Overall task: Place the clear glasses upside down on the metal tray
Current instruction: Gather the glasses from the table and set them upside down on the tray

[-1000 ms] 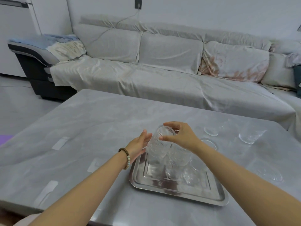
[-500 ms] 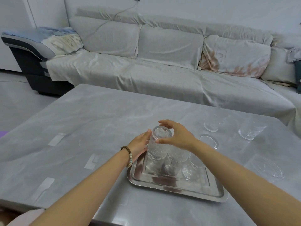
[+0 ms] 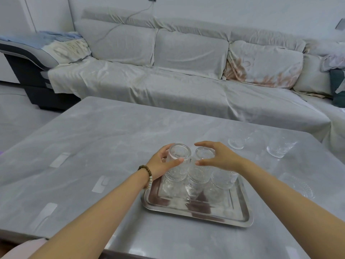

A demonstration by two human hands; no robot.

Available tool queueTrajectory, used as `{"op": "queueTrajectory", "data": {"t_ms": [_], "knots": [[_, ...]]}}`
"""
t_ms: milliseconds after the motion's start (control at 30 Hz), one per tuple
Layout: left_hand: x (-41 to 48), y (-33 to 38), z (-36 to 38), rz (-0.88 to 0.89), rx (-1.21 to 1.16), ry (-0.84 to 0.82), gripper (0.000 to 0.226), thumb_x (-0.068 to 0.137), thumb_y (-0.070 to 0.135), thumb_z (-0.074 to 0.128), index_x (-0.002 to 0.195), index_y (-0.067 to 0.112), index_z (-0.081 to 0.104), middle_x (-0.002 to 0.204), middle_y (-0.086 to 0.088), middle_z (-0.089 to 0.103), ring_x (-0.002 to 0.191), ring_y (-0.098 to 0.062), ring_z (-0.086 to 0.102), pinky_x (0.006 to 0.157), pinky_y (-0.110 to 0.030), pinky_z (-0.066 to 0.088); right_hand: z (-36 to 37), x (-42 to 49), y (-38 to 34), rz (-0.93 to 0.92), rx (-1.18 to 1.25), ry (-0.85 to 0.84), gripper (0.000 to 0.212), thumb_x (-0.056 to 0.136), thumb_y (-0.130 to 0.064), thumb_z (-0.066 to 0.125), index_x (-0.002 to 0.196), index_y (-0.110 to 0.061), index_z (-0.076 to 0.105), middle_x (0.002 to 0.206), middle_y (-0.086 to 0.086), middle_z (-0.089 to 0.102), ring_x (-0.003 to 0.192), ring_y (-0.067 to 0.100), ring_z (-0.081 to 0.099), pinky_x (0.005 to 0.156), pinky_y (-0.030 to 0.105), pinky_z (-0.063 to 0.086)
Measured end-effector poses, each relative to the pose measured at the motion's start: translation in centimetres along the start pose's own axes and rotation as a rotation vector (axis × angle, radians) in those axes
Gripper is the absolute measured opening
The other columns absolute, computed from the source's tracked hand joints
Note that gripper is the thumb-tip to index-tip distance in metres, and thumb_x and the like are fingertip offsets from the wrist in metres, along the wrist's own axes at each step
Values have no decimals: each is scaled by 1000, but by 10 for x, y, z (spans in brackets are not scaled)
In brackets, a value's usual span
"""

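Nearest the viewer, a rectangular polished metal tray (image 3: 196,212) sits on the grey marble-patterned table (image 3: 93,139), its near part bare. On its far part stand clear ribbed glasses, base up. The left hand (image 3: 161,164), with a brown and white bead bracelet (image 3: 147,175) at the wrist, wraps thumb and fingers round the upside-down tall clear glass (image 3: 178,161) at the tray's far left corner. Just beside it a second upside-down clear glass (image 3: 201,165) stands; the right hand (image 3: 219,157) curves over it, thumb and fingers spread apart, and whether they touch the glass cannot be told. A lower inverted glass (image 3: 224,179) sits under the right wrist. Farther right on the table lie a patterned clear glass dish (image 3: 300,187), a clear tumbler (image 3: 280,148) and a small clear glass (image 3: 237,143). Behind the table stretches a long sofa under a pale grey cover (image 3: 177,81).
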State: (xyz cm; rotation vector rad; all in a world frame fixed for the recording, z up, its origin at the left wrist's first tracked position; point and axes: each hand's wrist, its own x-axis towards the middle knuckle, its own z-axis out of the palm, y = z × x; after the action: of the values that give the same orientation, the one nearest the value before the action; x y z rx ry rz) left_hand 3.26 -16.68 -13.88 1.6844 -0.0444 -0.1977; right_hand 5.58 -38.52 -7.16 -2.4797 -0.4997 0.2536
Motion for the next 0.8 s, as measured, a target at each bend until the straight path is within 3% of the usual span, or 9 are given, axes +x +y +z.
{"op": "queueTrajectory", "data": {"t_ms": [200, 367, 500, 600, 800], "knots": [[2, 1, 0, 1, -24, -12, 57, 72, 42, 75, 124, 43, 51, 119, 16, 58, 109, -7, 56, 78, -19, 47, 3, -1, 4, 3, 6, 27, 62, 75, -33, 78, 132, -24, 55, 142, -3, 52, 133, 13, 44, 112, 28, 29], [7, 3, -2, -28, -37, -64, 66, 76, 37, 72, 135, 36, 42, 133, 7, 52, 122, -15, 51, 101, -34, 44, 5, -1, 5, 13, 18, 53, 62, 75, -36, 78, 131, -25, 55, 142, -4, 52, 132, 13, 44, 110, 27, 30], [7, 7, -4, -64, -38, -119, 74, 79, 32, 70, 142, 35, 32, 137, 9, 42, 124, -11, 43, 95, -26, 39, 5, -3, 4, 12, 29, 60, 60, 75, -39, 77, 130, -28, 55, 141, -6, 52, 132, 12, 44, 112, 32, 31], [11, 12, -8, -83, 33, -70, 76, 78, 36, 71, 143, 34, 33, 147, 2, 37, 135, -17, 36, 107, -34, 35, 0, -5, 4, -1, 100, 62, 55, 80, -42, 70, 131, -28, 55, 139, -7, 52, 130, 11, 45, 111, 32, 33], [46, 56, -1, -47, 136, 12, 53, 89, 45, 52, 137, 25, 42, 146, 2, 43, 130, -17, 43, 101, -32, 38, -51, -16, 39, 112, 392, 278, 32, 90, -37, 59, 119, -24, 64, 122, -6, 64, 112, 8, 59, 89, 16, 44]]}}
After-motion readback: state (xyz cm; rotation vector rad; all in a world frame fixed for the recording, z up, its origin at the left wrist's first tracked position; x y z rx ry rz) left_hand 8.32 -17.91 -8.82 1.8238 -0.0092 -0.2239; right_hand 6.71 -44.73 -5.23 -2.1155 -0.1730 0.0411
